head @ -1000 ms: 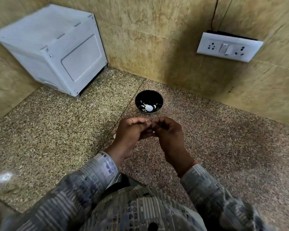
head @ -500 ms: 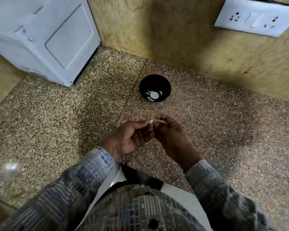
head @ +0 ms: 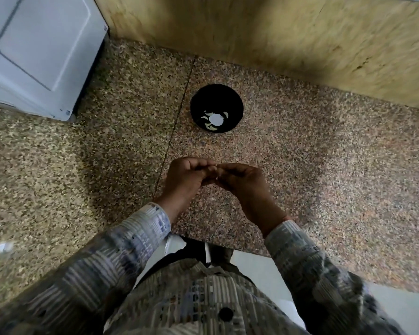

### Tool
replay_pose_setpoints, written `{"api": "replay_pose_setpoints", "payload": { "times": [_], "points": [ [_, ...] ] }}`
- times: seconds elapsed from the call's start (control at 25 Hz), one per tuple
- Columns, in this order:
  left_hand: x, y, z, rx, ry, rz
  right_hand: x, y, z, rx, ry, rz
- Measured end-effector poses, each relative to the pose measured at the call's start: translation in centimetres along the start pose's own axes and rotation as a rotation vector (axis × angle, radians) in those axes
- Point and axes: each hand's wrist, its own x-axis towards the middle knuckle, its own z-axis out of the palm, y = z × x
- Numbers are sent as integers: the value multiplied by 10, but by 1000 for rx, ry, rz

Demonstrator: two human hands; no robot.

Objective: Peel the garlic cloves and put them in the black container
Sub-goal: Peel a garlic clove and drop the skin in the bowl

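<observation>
A speckled granite counter (head: 94, 170), split by a thin dark seam (head: 177, 112), meets a tan, mottled stone wall (head: 276, 32) at the back. A white boxy appliance (head: 34, 44) stands in the left corner. Pale floor (head: 397, 303) shows below the counter's near edge.

The garlic clove (head: 218, 175) pinched between the left hand (head: 189, 177) and right hand (head: 242, 182) is nearly hidden by curled fingers (head: 203, 165); only a pale sliver shows in the grip. At 12 o'clock, pale bits (head: 209, 126) in the black container (head: 237, 102) are too small to identify. The white appliance (head: 34, 44) at 10 o'clock runs off the top and left edges. The sleeves (head: 140, 228) at 6 o'clock are blurred.
</observation>
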Motion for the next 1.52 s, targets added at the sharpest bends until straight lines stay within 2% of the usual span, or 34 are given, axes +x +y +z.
{"api": "replay_pose_setpoints", "payload": {
  "times": [0.08,0.16,0.36,0.44,0.48,0.56,0.6,0.64,0.72,0.8,0.88,1.08,1.2,1.28,1.32,1.4,1.52],
  "points": [
    [5,0,2,90,18,24,4,2,7,-109,72,-34],
    [11,3,1,113,1,-23,6,3,11,-129,100,-12],
    [31,13,-10,-175,-124,-418,9,9,15,328,77,128],
    [38,8,-11,-138,-141,-437,14,19,18,278,110,125],
    [42,5,-10,-97,-119,-417,18,25,18,115,148,120],
    [53,1,-6,-24,-21,-351,24,38,11,-512,200,62],
    [60,1,-5,6,34,-321,27,45,6,-824,167,-10],
    [66,1,-3,40,74,-300,28,52,2,-1038,105,-97],
    [77,-1,-1,54,112,-299,27,67,-2,-1246,-36,-274],
    [80,-6,-5,-28,120,-329,19,82,-1,-1357,-156,-376],
    [75,-16,-16,-134,124,-375,10,92,0,-1468,-185,-444],
    [50,-43,-40,-206,79,-422,-10,85,8,-1481,-115,-505],
    [33,-50,-45,-239,27,-431,-13,88,7,-1486,-102,-444],
    [22,-55,-49,-284,-12,-458,-5,81,1,-1339,-58,-290],
    [18,-58,-50,-315,-19,-482,1,73,-1,-1190,-12,-208],
    [12,-66,-49,-377,-1,-537,20,56,-3,-983,97,-202],
    [3,-78,-42,-432,51,-580,46,41,3,-1094,82,-297]
  ]
}}
